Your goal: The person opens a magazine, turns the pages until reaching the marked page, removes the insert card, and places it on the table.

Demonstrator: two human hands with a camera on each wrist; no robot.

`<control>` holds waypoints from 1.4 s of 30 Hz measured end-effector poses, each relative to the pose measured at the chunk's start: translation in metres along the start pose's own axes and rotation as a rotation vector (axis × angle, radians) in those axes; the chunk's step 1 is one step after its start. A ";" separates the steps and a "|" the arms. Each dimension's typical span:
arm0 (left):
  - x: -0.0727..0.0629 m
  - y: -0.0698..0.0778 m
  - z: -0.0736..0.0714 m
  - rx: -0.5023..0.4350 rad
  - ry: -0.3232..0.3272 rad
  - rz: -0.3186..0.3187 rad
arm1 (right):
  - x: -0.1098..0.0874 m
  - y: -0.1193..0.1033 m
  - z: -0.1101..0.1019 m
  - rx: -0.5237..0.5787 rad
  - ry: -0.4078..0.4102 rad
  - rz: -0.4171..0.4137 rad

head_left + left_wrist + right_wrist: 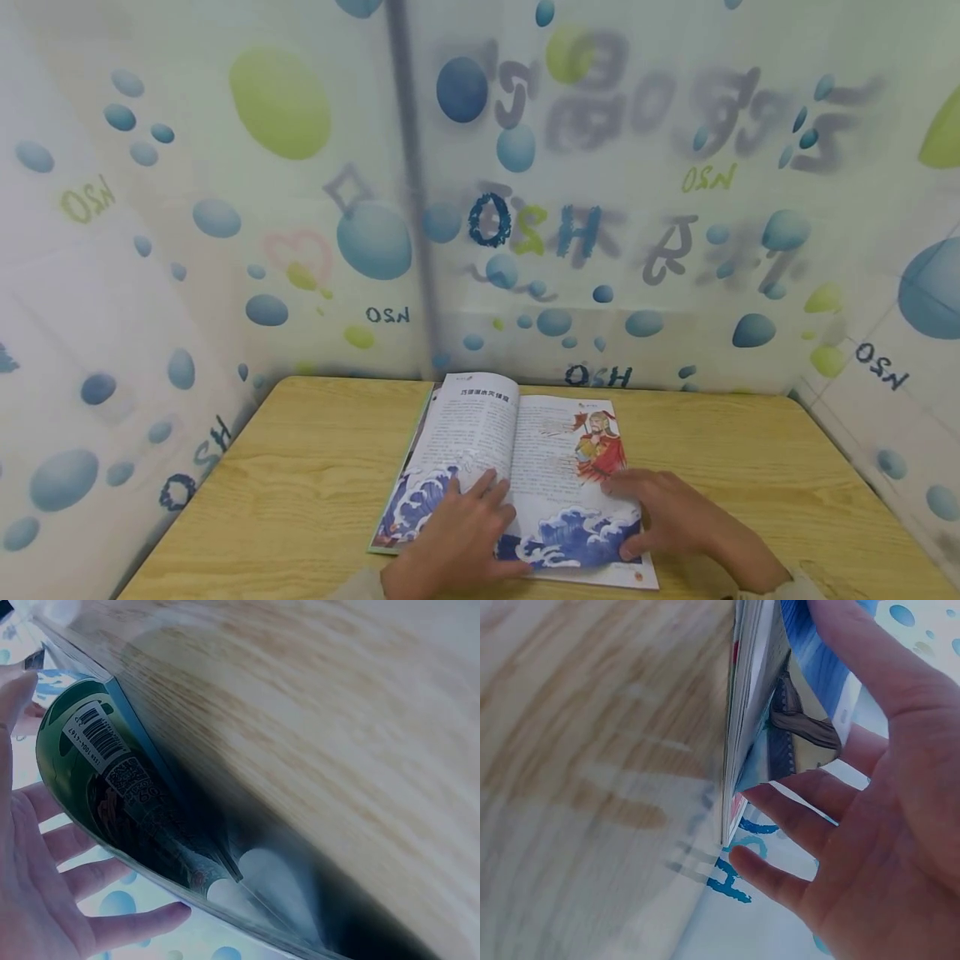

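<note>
An open book (474, 429) lies on the table, with printed text and blue waves across both pages. My left hand (463, 533) rests on the lower part of the spread near the spine, its fingers spread. In the left wrist view the green back cover (82, 769) with a barcode curves up beside those fingers. At the outer edge of the right page (551, 467), which bears a figure in red, is my right hand (671, 510). The right wrist view has this page lifted off the ones below, pinched between thumb and fingers.
The light wooden table (300, 475) extends to both sides of the book. Behind and beside it hangs a pale curtain (322, 350) with blue and green spots and H2O lettering, close along the table's far edge.
</note>
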State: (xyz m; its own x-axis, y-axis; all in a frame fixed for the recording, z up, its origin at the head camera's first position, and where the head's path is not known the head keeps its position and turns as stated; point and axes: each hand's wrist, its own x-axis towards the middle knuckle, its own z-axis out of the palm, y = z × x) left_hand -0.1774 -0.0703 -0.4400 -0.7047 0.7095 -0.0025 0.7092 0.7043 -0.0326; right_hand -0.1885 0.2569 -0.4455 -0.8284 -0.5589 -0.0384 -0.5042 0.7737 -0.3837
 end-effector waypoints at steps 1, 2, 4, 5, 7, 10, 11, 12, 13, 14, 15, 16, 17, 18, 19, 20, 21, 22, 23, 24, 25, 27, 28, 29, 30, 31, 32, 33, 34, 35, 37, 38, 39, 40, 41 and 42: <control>0.000 0.001 0.000 0.005 -0.002 -0.002 | 0.000 0.000 -0.001 0.003 0.005 0.004; 0.000 0.001 -0.001 0.010 -0.004 -0.002 | 0.000 -0.001 -0.001 0.008 0.009 0.011; 0.000 0.002 -0.002 0.028 -0.006 -0.003 | 0.001 -0.002 -0.003 0.018 0.017 0.018; 0.000 0.003 -0.002 0.040 -0.002 -0.001 | 0.001 -0.002 -0.003 0.028 0.021 0.027; 0.000 0.004 -0.002 0.057 0.000 0.000 | 0.001 -0.004 -0.004 0.038 0.038 0.035; 0.001 0.004 -0.001 0.058 0.007 0.004 | 0.002 -0.005 -0.004 0.025 0.085 0.035; 0.001 0.005 -0.001 0.052 0.009 0.006 | 0.002 -0.006 -0.004 0.016 0.105 0.027; 0.000 0.004 -0.002 0.046 0.012 0.008 | 0.002 -0.007 -0.004 0.003 0.126 0.016; 0.000 0.004 -0.002 0.039 0.015 0.011 | 0.002 -0.007 -0.005 -0.008 0.144 0.012; 0.000 0.004 -0.002 0.033 0.019 0.013 | 0.002 -0.008 -0.005 -0.018 0.161 0.006; 0.000 0.003 -0.002 0.030 0.024 0.015 | 0.002 -0.009 -0.005 -0.019 0.173 0.004; 0.000 0.002 -0.002 0.029 0.033 0.018 | 0.002 -0.009 -0.006 -0.017 0.182 0.008; -0.001 0.002 -0.002 0.030 0.040 0.021 | 0.002 -0.010 -0.007 -0.012 0.189 0.015; -0.001 0.001 -0.001 0.043 0.056 0.027 | 0.002 -0.011 -0.008 -0.001 0.192 0.028; -0.001 0.000 -0.001 0.059 0.073 0.034 | 0.002 -0.012 -0.009 0.013 0.193 0.042; -0.001 0.000 0.000 0.079 0.096 0.043 | 0.002 -0.012 -0.010 0.027 0.195 0.052; -0.001 -0.001 0.001 0.098 0.123 0.053 | 0.002 -0.013 -0.011 0.041 0.195 0.060; -0.001 -0.001 0.002 0.118 0.150 0.062 | 0.002 -0.014 -0.012 0.053 0.193 0.066; -0.001 -0.001 0.002 0.137 0.175 0.070 | 0.002 -0.015 -0.013 0.068 0.194 0.067; -0.001 -0.001 0.003 0.149 0.198 0.078 | 0.002 -0.016 -0.013 0.078 0.193 0.068; -0.001 -0.001 0.003 0.151 0.216 0.084 | 0.002 -0.016 -0.013 0.084 0.193 0.063; -0.001 -0.001 0.003 0.142 0.246 0.103 | 0.003 -0.017 -0.014 0.092 0.196 0.055; -0.001 0.000 0.002 0.142 0.263 0.119 | 0.003 -0.018 -0.014 0.095 0.199 0.054; -0.001 0.000 0.001 0.145 0.281 0.142 | 0.003 -0.018 -0.014 0.098 0.203 0.049; -0.002 0.001 0.001 0.148 0.301 0.170 | 0.003 -0.019 -0.014 0.094 0.206 0.049; -0.002 0.001 0.000 0.158 0.321 0.204 | 0.003 -0.019 -0.014 0.098 0.210 0.047; -0.002 0.002 -0.001 0.177 0.334 0.242 | 0.003 -0.019 -0.014 0.102 0.214 0.047; -0.002 0.002 -0.001 0.191 0.345 0.279 | 0.003 -0.020 -0.014 0.107 0.216 0.047; -0.002 0.003 -0.001 0.209 0.353 0.311 | 0.003 -0.021 -0.014 0.116 0.217 0.046; -0.003 0.004 -0.002 0.225 0.349 0.339 | 0.003 -0.021 -0.014 0.135 0.219 0.047; -0.004 0.005 -0.001 0.252 0.335 0.376 | 0.002 -0.021 -0.015 0.175 0.227 0.044; -0.005 0.006 -0.001 0.265 0.326 0.385 | 0.002 -0.021 -0.015 0.193 0.232 0.040; -0.006 0.007 -0.001 0.276 0.322 0.389 | 0.002 -0.020 -0.016 0.209 0.240 0.034; -0.006 0.007 -0.001 0.293 0.317 0.390 | 0.002 -0.019 -0.016 0.220 0.249 0.027; -0.007 0.008 -0.001 0.310 0.314 0.389 | 0.001 -0.018 -0.016 0.225 0.258 0.021; -0.007 0.008 -0.001 0.321 0.312 0.387 | 0.001 -0.017 -0.016 0.218 0.267 0.016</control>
State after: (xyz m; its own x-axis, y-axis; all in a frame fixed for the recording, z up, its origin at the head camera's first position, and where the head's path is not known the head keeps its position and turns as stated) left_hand -0.1669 -0.0699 -0.4396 -0.3214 0.9215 0.2180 0.8372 0.3841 -0.3892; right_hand -0.1847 0.2477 -0.4240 -0.8848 -0.4274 0.1856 -0.4506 0.6836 -0.5742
